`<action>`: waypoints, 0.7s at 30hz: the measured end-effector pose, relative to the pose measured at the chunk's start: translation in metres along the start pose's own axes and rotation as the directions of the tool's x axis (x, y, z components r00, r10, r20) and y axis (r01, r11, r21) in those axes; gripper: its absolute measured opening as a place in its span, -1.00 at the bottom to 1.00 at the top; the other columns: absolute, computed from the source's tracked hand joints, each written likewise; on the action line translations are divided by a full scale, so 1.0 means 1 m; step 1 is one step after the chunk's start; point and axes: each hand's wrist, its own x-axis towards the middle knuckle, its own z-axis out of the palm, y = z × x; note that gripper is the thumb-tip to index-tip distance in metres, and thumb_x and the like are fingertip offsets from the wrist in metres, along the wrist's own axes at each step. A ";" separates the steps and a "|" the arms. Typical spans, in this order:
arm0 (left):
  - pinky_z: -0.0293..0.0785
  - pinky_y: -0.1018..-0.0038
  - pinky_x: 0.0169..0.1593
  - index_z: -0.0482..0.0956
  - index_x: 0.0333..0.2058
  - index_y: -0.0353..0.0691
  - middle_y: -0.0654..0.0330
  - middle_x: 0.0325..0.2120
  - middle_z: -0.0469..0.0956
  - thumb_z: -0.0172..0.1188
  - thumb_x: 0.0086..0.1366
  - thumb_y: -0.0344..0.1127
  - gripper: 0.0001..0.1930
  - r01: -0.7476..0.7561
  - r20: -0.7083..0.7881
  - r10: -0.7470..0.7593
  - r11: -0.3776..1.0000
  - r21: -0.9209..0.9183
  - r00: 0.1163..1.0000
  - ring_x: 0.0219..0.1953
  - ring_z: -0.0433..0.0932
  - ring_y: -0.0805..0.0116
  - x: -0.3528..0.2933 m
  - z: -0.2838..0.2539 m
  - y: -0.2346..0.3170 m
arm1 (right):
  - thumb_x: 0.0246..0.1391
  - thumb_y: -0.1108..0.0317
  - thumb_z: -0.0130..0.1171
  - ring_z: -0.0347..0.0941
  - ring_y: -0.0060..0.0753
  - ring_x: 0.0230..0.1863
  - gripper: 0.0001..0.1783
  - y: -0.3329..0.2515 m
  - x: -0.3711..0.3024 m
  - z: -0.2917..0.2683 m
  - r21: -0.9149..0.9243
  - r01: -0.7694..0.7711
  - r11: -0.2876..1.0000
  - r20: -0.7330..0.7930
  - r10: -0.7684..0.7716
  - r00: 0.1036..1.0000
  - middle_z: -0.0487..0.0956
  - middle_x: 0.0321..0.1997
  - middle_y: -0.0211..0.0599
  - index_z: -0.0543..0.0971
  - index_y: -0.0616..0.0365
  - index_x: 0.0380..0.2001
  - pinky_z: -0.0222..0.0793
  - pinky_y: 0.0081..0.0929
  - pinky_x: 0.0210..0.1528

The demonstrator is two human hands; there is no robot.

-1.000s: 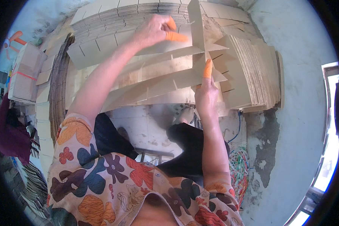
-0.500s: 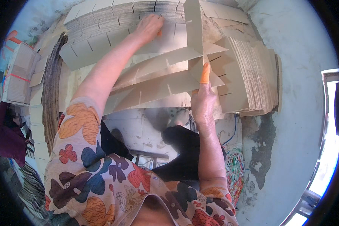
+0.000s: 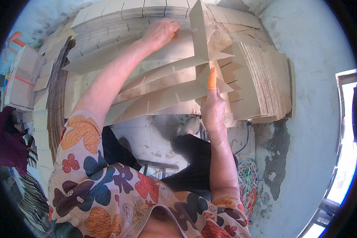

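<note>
My left hand (image 3: 159, 33) reaches far forward and rests on a stack of slotted cardboard strips (image 3: 107, 27) at the top, orange finger covers just showing under the fingers. My right hand (image 3: 212, 107) holds the near end of an interlocked cardboard divider grid (image 3: 166, 85), its forefinger in an orange rubber cover pointing up along a strip. One upright divider strip (image 3: 198, 27) stands between the two hands.
A thick pile of slotted cardboard sheets (image 3: 261, 83) lies to the right. Bundles tied with orange tape (image 3: 22, 77) sit at the left. A heap of coloured rubber bands (image 3: 248, 184) lies on the concrete floor by my right elbow. Dark trousers and a stool show below.
My left hand has moved from the grid further forward and left onto the stack of strips. My right hand has stayed on the grid's near end.
</note>
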 end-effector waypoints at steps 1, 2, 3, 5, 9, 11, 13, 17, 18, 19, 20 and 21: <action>0.47 0.22 -0.24 0.50 -0.40 -0.26 0.06 -0.44 0.54 0.30 0.01 -0.39 -0.81 -0.010 -0.016 0.010 1.000 0.010 1.000 -0.27 0.53 0.07 0.000 -0.002 0.002 | -0.08 0.62 -0.01 0.51 0.05 -0.46 -0.07 0.000 0.000 0.000 0.001 -0.001 1.000 0.000 0.001 1.000 0.49 -0.26 -0.01 -0.08 -0.09 0.36 0.48 -0.12 -0.45; 0.47 0.23 -0.25 0.50 -0.40 -0.26 0.06 -0.45 0.53 0.30 0.01 -0.38 -0.81 -0.020 -0.031 0.020 1.000 0.017 0.999 -0.28 0.53 0.08 0.000 -0.003 0.004 | -0.08 0.62 0.00 0.51 0.06 -0.46 -0.07 -0.002 0.000 -0.002 0.011 -0.002 1.000 0.002 0.002 1.000 0.49 -0.27 0.00 -0.08 -0.08 0.36 0.48 -0.12 -0.45; 0.48 0.23 -0.26 0.51 -0.40 -0.25 0.06 -0.46 0.53 0.30 0.02 -0.37 -0.82 -0.030 -0.046 0.031 0.999 0.023 0.998 -0.29 0.53 0.08 0.000 -0.004 0.006 | -0.07 0.62 0.00 0.51 0.07 -0.45 -0.07 -0.004 0.000 -0.005 0.020 -0.002 1.000 0.004 0.002 1.000 0.49 -0.27 0.01 -0.09 -0.08 0.36 0.48 -0.11 -0.45; 0.48 0.24 -0.27 0.50 -0.40 -0.24 0.07 -0.47 0.52 0.29 0.03 -0.36 -0.82 -0.045 -0.066 0.045 0.999 0.011 0.997 -0.30 0.53 0.09 0.000 -0.007 0.011 | -0.08 0.62 0.01 0.51 0.09 -0.45 -0.06 -0.004 0.000 -0.007 0.027 -0.003 1.000 0.010 0.003 1.000 0.49 -0.28 0.02 -0.09 -0.06 0.37 0.47 -0.10 -0.44; 0.48 0.24 -0.28 0.47 -0.39 -0.23 0.08 -0.47 0.51 0.27 0.05 -0.36 -0.82 -0.062 -0.065 0.062 0.998 0.009 0.996 -0.31 0.52 0.09 0.000 -0.016 0.021 | -0.08 0.62 0.02 0.50 0.10 -0.45 -0.06 -0.002 -0.001 -0.007 0.016 -0.004 1.000 0.012 0.003 1.000 0.49 -0.28 0.03 -0.10 -0.04 0.37 0.46 -0.08 -0.44; 0.48 0.24 -0.28 0.46 -0.39 -0.22 0.09 -0.46 0.51 0.27 0.06 -0.37 -0.83 -0.073 -0.071 0.073 0.997 0.007 0.995 -0.30 0.52 0.09 0.000 -0.017 0.023 | -0.07 0.62 0.02 0.50 0.10 -0.46 -0.07 -0.003 -0.001 -0.008 0.016 0.010 1.000 -0.003 -0.010 1.000 0.49 -0.28 0.03 -0.10 -0.04 0.36 0.46 -0.08 -0.44; 0.48 0.24 -0.28 0.46 -0.38 -0.22 0.09 -0.46 0.51 0.26 0.06 -0.37 -0.83 -0.078 -0.075 0.078 0.997 0.007 0.994 -0.30 0.52 0.09 0.000 -0.017 0.024 | -0.08 0.62 0.01 0.50 0.11 -0.46 -0.07 -0.003 -0.001 -0.009 0.017 0.035 0.999 -0.026 -0.035 0.999 0.49 -0.28 0.03 -0.09 -0.05 0.36 0.46 -0.09 -0.45; 0.48 0.23 -0.28 0.46 -0.39 -0.24 0.09 -0.46 0.51 0.26 0.06 -0.39 -0.83 -0.070 -0.091 0.071 0.997 0.012 0.993 -0.30 0.52 0.08 -0.001 -0.017 0.023 | -0.08 0.63 0.00 0.50 0.11 -0.45 -0.06 -0.003 -0.004 -0.011 0.033 0.026 0.999 0.004 -0.026 1.000 0.49 -0.27 0.04 -0.10 -0.08 0.37 0.46 -0.09 -0.44; 0.48 0.23 -0.29 0.46 -0.40 -0.25 0.09 -0.47 0.51 0.26 0.06 -0.40 -0.84 -0.066 -0.097 0.067 0.998 0.015 0.993 -0.30 0.52 0.08 -0.002 -0.017 0.022 | -0.09 0.63 0.00 0.50 0.12 -0.44 -0.05 -0.004 -0.005 -0.012 0.029 0.029 0.999 0.007 -0.029 1.000 0.49 -0.27 0.04 -0.11 -0.09 0.37 0.46 -0.09 -0.44; 0.47 0.23 -0.29 0.46 -0.40 -0.26 0.08 -0.47 0.51 0.26 0.05 -0.41 -0.84 -0.066 -0.093 0.067 0.998 0.017 0.993 -0.31 0.52 0.08 -0.002 -0.017 0.021 | -0.09 0.63 -0.01 0.50 0.12 -0.44 -0.04 -0.006 -0.005 -0.013 0.025 0.032 0.999 0.010 -0.032 0.999 0.49 -0.27 0.04 -0.12 -0.09 0.37 0.46 -0.09 -0.44; 0.47 0.23 -0.30 0.46 -0.41 -0.27 0.07 -0.47 0.51 0.26 0.05 -0.42 -0.84 -0.069 -0.087 0.070 0.998 0.015 0.994 -0.32 0.52 0.07 -0.002 -0.017 0.021 | -0.09 0.63 -0.01 0.50 0.12 -0.44 -0.04 -0.006 -0.006 -0.014 0.011 0.024 1.000 0.013 -0.024 1.000 0.49 -0.27 0.04 -0.13 -0.10 0.37 0.46 -0.09 -0.43; 0.46 0.22 -0.30 0.46 -0.42 -0.27 0.07 -0.48 0.51 0.26 0.04 -0.43 -0.84 -0.071 -0.082 0.072 0.997 0.014 0.994 -0.32 0.52 0.07 -0.002 -0.018 0.022 | -0.09 0.63 -0.01 0.50 0.11 -0.44 -0.03 -0.006 -0.006 -0.014 -0.001 0.017 1.000 0.016 -0.017 1.000 0.49 -0.26 0.04 -0.14 -0.10 0.37 0.46 -0.09 -0.43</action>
